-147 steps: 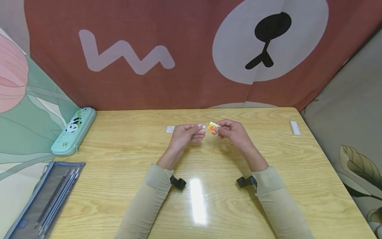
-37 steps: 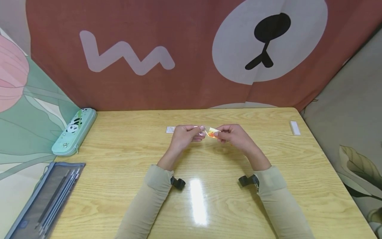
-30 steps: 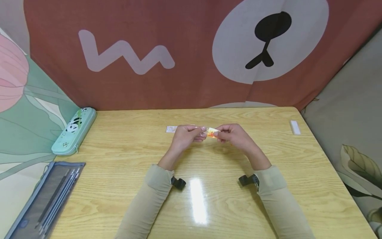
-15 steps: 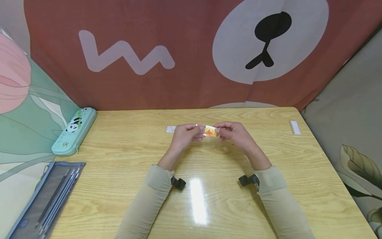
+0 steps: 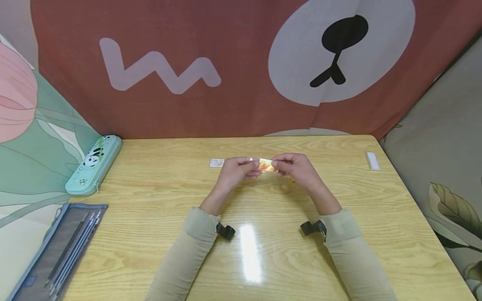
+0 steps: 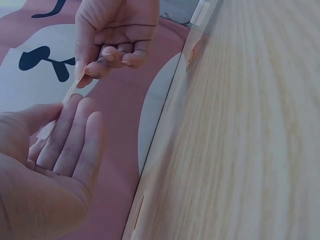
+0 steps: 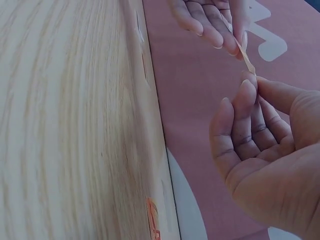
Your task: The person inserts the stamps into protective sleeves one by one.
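Between both hands, in the head view, is a small flat orange-and-yellow printed piece (image 5: 266, 164) with its print facing up. My left hand (image 5: 234, 172) pinches its left end between thumb and fingers, where a bit of shiny clear film shows. My right hand (image 5: 299, 168) pinches the right end between thumb and forefinger. Edge-on, the piece looks like a thin strip (image 6: 73, 89) in the left wrist view, held above the table. A small white printed card (image 5: 216, 163) lies on the table, partly hidden behind my left hand. Beneath my right hand lies another orange item (image 7: 153, 219).
A white block (image 5: 372, 161) lies near the table's right edge. At the left stand a mint panda pencil case (image 5: 94, 165) and, nearer me, a blue mesh pouch (image 5: 64, 234) holding several pencils. A printed cloth (image 5: 241, 113) rises behind the wooden table (image 5: 169, 184).
Earlier my right hand held the orange-and-yellow piece tilted and apart from the left fingers. It has since moved left and levelled, and my left fingers now pinch its other end.
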Action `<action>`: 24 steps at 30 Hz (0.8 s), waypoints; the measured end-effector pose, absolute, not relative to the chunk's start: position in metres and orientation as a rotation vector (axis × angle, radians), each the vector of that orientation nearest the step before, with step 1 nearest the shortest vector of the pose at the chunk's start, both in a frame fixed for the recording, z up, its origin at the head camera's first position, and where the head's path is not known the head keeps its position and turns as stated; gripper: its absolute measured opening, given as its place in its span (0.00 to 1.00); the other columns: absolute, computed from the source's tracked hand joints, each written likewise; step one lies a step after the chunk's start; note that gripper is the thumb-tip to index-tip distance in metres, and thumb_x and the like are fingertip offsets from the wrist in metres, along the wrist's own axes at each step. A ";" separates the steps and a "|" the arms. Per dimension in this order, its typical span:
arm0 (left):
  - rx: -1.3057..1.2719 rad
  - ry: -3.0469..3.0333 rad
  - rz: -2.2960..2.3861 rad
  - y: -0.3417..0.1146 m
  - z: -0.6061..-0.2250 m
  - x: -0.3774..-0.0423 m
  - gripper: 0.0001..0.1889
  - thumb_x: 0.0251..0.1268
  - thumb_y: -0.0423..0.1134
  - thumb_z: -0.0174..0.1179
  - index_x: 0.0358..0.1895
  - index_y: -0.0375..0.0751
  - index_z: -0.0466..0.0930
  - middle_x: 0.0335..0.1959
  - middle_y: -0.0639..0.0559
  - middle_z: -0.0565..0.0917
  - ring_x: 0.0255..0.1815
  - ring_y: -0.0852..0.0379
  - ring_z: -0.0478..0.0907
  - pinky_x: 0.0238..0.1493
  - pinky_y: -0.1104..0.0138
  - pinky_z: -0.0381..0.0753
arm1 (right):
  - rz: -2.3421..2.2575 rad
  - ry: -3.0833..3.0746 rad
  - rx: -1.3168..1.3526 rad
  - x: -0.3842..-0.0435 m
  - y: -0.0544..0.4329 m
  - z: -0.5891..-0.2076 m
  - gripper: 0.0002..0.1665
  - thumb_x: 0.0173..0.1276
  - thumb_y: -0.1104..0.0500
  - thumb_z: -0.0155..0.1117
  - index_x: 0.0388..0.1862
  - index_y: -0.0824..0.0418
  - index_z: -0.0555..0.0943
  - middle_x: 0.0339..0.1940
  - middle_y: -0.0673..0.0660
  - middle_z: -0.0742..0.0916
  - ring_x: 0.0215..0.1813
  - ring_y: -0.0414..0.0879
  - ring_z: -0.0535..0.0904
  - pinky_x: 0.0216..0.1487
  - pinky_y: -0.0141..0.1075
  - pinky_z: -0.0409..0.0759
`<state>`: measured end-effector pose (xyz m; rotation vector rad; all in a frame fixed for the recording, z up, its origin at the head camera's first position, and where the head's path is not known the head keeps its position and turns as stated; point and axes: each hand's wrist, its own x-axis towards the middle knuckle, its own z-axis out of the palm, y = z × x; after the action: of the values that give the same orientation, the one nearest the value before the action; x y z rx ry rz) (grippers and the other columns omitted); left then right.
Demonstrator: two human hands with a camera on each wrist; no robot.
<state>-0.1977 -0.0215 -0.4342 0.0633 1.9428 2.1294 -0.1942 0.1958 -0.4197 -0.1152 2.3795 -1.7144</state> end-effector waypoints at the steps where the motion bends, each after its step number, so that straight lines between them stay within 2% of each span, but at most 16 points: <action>1: 0.064 1.946 2.122 -0.021 -0.434 -0.197 0.11 0.68 0.35 0.66 0.46 0.30 0.88 0.40 0.40 0.91 0.33 0.57 0.90 0.44 0.61 0.91 | -1.721 2.377 -0.115 -0.194 0.195 -0.420 0.18 0.74 0.54 0.65 0.54 0.66 0.85 0.33 0.47 0.87 0.38 0.50 0.85 0.46 0.36 0.87; 7: 0.015 1.943 2.148 -0.021 -0.433 -0.197 0.11 0.68 0.37 0.67 0.46 0.30 0.87 0.39 0.40 0.91 0.33 0.58 0.90 0.43 0.61 0.91 | -1.743 2.356 -0.109 -0.194 0.195 -0.419 0.17 0.76 0.54 0.63 0.55 0.64 0.85 0.36 0.48 0.89 0.40 0.52 0.85 0.47 0.37 0.88; 12: -0.009 1.931 2.181 -0.020 -0.433 -0.197 0.11 0.68 0.34 0.66 0.49 0.31 0.87 0.43 0.39 0.90 0.33 0.59 0.90 0.44 0.61 0.91 | -1.732 2.345 -0.108 -0.194 0.197 -0.421 0.17 0.77 0.54 0.61 0.53 0.66 0.84 0.35 0.47 0.89 0.42 0.55 0.86 0.48 0.38 0.87; 17: 0.010 1.926 2.164 -0.017 -0.433 -0.196 0.11 0.69 0.32 0.64 0.50 0.31 0.86 0.46 0.38 0.90 0.35 0.58 0.90 0.45 0.62 0.91 | -1.758 2.327 -0.106 -0.195 0.195 -0.423 0.15 0.77 0.58 0.60 0.51 0.69 0.84 0.33 0.46 0.89 0.38 0.50 0.85 0.43 0.32 0.86; 21: 0.021 1.929 2.161 -0.017 -0.435 -0.196 0.11 0.68 0.32 0.65 0.50 0.30 0.86 0.45 0.38 0.90 0.36 0.56 0.91 0.45 0.61 0.91 | -1.766 2.318 -0.117 -0.195 0.192 -0.423 0.16 0.76 0.58 0.62 0.51 0.70 0.83 0.33 0.46 0.89 0.35 0.43 0.83 0.43 0.32 0.86; 24: 0.036 1.935 2.145 -0.016 -0.435 -0.195 0.11 0.68 0.33 0.66 0.48 0.30 0.86 0.44 0.38 0.90 0.36 0.56 0.91 0.47 0.59 0.91 | -1.755 2.326 -0.114 -0.194 0.190 -0.423 0.16 0.75 0.58 0.62 0.51 0.70 0.83 0.33 0.47 0.89 0.34 0.43 0.83 0.44 0.34 0.86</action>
<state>-0.1955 -0.0164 -0.4348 0.0359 1.9347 2.1448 -0.1938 0.1903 -0.4229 -0.1144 2.3263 -1.7549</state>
